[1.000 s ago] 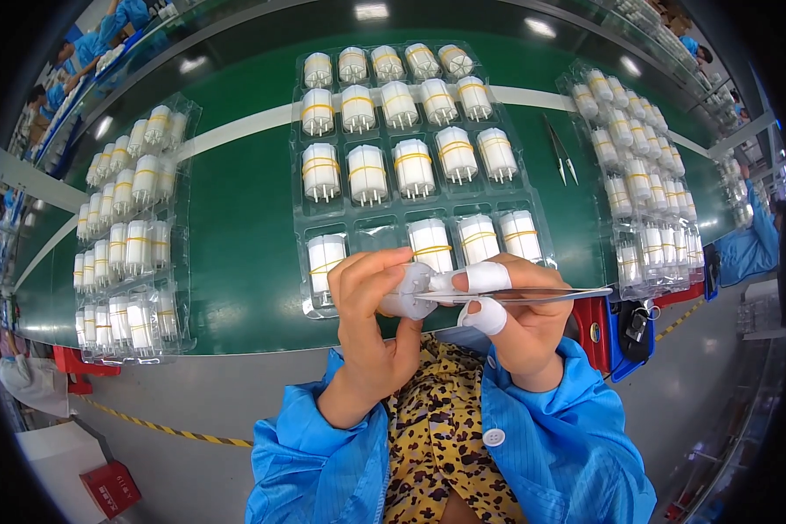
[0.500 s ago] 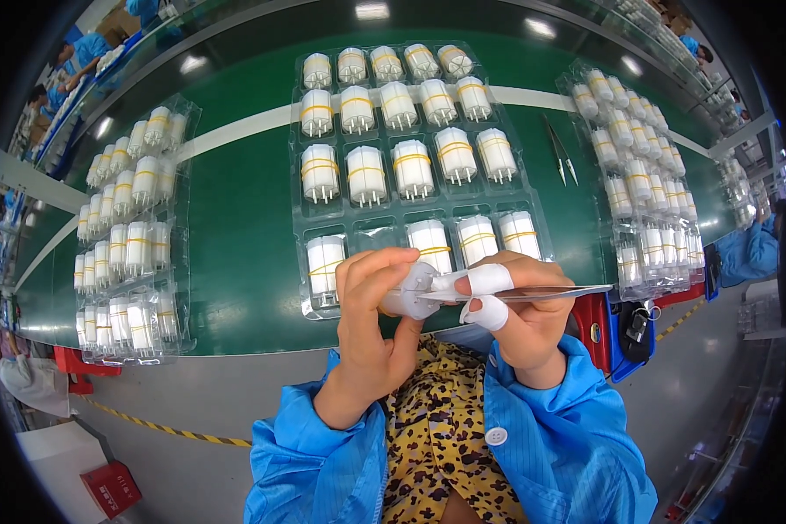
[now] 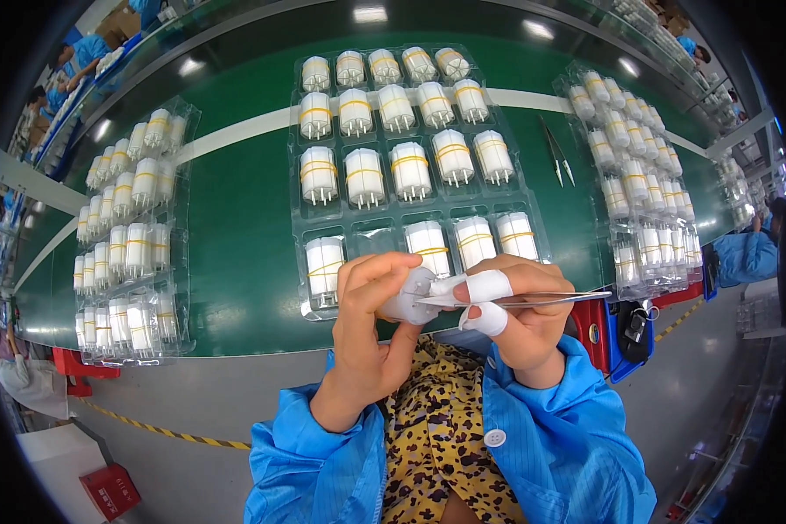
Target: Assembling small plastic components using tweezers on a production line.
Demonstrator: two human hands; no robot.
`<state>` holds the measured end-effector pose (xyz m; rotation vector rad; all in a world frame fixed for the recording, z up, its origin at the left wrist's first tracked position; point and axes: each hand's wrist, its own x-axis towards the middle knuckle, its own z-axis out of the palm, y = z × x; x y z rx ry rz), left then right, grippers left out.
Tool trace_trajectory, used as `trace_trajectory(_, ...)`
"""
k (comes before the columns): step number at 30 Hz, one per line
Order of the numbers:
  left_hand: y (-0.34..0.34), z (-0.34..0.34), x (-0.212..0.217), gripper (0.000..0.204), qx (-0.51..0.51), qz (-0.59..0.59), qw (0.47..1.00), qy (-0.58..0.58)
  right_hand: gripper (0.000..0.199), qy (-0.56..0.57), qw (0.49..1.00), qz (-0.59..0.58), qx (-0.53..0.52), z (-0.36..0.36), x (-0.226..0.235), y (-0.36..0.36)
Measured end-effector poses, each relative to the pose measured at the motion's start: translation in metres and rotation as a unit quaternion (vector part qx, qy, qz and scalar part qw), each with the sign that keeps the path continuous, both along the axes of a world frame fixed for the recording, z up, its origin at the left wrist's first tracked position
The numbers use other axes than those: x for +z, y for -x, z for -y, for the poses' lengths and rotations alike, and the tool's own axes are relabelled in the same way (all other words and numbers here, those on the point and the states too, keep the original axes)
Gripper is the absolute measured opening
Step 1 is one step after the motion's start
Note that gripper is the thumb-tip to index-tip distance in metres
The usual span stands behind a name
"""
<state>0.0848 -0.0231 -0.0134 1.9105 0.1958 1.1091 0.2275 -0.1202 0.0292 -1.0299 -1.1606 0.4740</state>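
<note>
My left hand (image 3: 371,327) is closed round a white cylindrical part with metal pins (image 3: 410,297), its pin end turned to the right. In my right hand (image 3: 520,319) is a pair of metal tweezers (image 3: 546,299), pinched between thumb and forefinger, both wrapped in white tape. The tweezers' tips touch or nearly touch the pin end; which of the two I cannot tell. Just beyond my hands lies a clear plastic tray (image 3: 375,229) with rows of similar white cylinders (image 3: 409,170), bound with yellow bands. One pocket in its nearest row has no cylinder.
Another loaded tray (image 3: 183,227) stands to the left on the green bench (image 3: 244,218), and one more tray (image 3: 624,281) to the right. A second pair of tweezers (image 3: 557,157) lies between the middle and right trays. Red and blue bins (image 3: 624,371) sit below the bench edge.
The tweezers have tilted slightly in my right hand, and their tips have shifted a little at the pin end. My left hand keeps its hold on the cylinder.
</note>
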Motion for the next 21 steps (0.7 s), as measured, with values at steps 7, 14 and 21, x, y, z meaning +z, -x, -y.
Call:
trace_trajectory(7, 0.004, 0.001, 0.002, 0.058, -0.03, -0.013, 0.999, 0.026, 0.02, 0.014, 0.998, 0.063, -0.013, -0.001, 0.009, 0.002)
trace_trajectory(14, 0.002, -0.002, 0.001, 0.06, 0.016, -0.01, 1.0, -0.003, 0.02, 0.025, 0.997, 0.075, -0.026, -0.001, 0.009, 0.003)
trace_trajectory(21, 0.004, -0.005, -0.001, 0.057, -0.01, -0.016, 1.0, 0.006, 0.019, 0.053, 0.985, 0.163, 0.004, -0.005, 0.017, -0.004)
